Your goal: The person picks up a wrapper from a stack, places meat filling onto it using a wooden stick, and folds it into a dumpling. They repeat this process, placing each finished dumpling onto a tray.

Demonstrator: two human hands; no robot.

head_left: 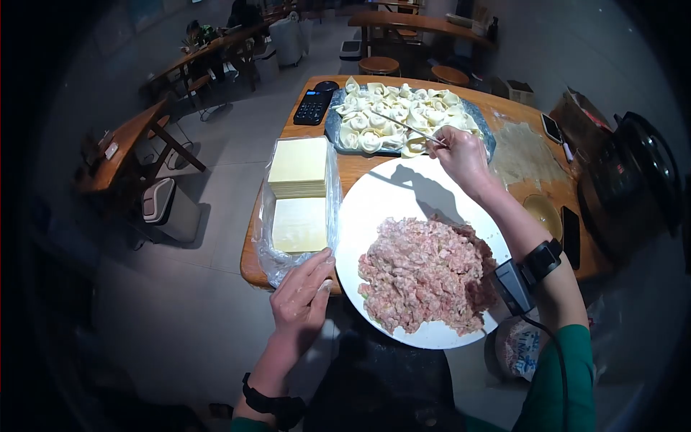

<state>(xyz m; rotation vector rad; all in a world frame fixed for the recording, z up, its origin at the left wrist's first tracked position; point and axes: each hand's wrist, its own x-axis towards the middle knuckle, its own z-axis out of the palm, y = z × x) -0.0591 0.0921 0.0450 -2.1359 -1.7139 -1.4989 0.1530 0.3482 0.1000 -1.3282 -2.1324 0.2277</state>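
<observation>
My right hand (461, 160) is closed round a thin stick (404, 125) whose tip reaches over folded dumplings (432, 108) on a dark tray (479, 119). A dumpling sits at the tray's near edge, just below that hand. My left hand (302, 294) has its fingers stretched out and holds nothing; its fingertips are at the near edge of the plastic wrap round two stacks of square wrappers (299, 167), the nearer stack (299, 225) being lower. Between my hands, a large white plate (367, 198) bears a mound of minced meat (425, 273).
A black calculator (312, 106) lies left of the tray. On the right are a yellowish bowl (542, 214), a dark phone (570, 239), another phone (551, 128) and a black cooker (626, 187). Other tables and stools stand behind.
</observation>
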